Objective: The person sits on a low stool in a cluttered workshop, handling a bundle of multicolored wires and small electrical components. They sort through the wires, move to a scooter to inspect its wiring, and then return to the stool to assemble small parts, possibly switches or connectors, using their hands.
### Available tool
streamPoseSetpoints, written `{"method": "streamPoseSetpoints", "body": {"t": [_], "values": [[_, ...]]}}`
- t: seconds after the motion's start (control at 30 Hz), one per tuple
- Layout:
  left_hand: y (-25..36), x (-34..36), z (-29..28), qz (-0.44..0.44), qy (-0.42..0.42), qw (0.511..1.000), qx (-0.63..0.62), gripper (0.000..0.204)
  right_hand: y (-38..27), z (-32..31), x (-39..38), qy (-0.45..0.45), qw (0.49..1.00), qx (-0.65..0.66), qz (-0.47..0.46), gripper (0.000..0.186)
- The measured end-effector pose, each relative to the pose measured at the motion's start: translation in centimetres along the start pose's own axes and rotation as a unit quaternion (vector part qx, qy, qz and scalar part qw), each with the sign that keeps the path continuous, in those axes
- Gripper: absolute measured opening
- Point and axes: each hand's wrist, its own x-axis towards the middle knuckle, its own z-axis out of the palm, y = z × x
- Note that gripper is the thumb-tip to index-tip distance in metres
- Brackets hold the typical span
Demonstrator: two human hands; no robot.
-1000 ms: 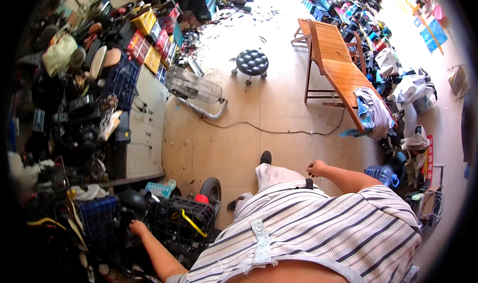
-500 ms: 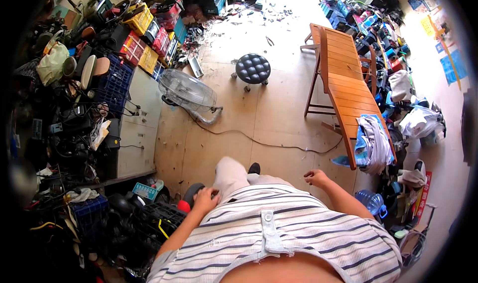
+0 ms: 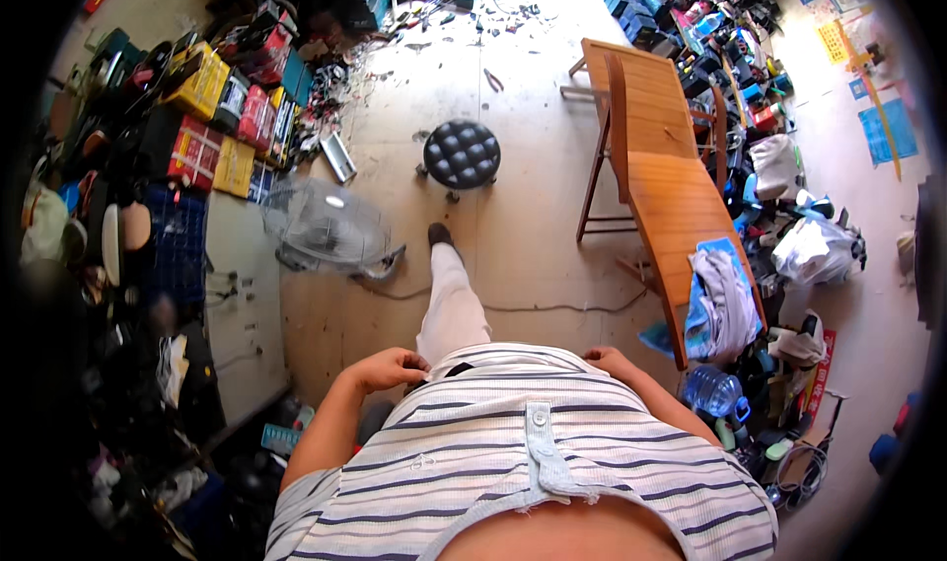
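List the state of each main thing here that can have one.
Left hand: at the waist, fingers curled, grip unclear
Right hand: at the waist, partly hidden, grip unclear
Wooden lounger: unfolded
Cloth: lying on the lounger's near end
Round stool: upright, unoccupied
Fan: blurred, running or not unclear
Cable: loose, curved

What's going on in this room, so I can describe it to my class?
A person stands in a cluttered room, one dark shoe forward on the floor. Their left hand is at the waist beside the striped shirt, and their right hand is at its other side; whether either has a grip on the clothing is unclear. Ahead are a black round stool and, to its left, a fan. A wooden lounger on the right bears bunched cloth.
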Motion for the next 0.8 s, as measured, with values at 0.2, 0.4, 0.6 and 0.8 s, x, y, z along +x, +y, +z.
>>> {"method": "streamPoseSetpoints", "body": {"t": [0.2, 0.4, 0.6, 0.8], "values": [[8.3, 1.0, -9.2, -0.001, 0.027, 1.000, 0.004, 0.028, -12.4, -4.4, 3.7, 0.011, 0.999, 0.021, 0.049, 0.037], [15.8, 0.5, -15.1, -0.048, 0.051, 0.997, -0.027, 0.030, -19.8, -8.0, 8.9, 0.030, 0.998, -0.045, 0.016, 0.036], [19.5, 3.1, -19.1, -0.084, 0.085, 0.986, -0.118, 0.029, -28.3, -14.5, 11.9, -0.052, 0.996, -0.041, 0.060, 0.021], [23.2, 6.6, -22.1, -0.051, 0.113, 0.974, -0.190, 0.027, -32.6, -23.9, 15.1, -0.284, 0.948, 0.084, 0.113, 0.024]]}}
